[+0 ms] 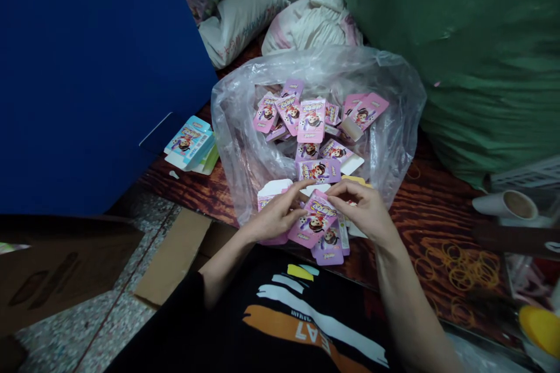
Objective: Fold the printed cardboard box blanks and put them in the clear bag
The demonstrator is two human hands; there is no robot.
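Holding 1 pink box (314, 222) between 2 hands, we've got it tilted over other boxes at the table edge, just outside 1 clear plastic bag (396, 99). Our L hand (277, 211) is part-curled, thumb & fingers gripping its left side; R hand (363, 208) is nearly closed, fingertips pinching its upper R corner. Approx. 10+ boxes in bag, overlapping, exact no. unclear. We see 1 blue box (188, 141) left of bag, 1 cup (485, 206) & many rubber bands (457, 266) on R.
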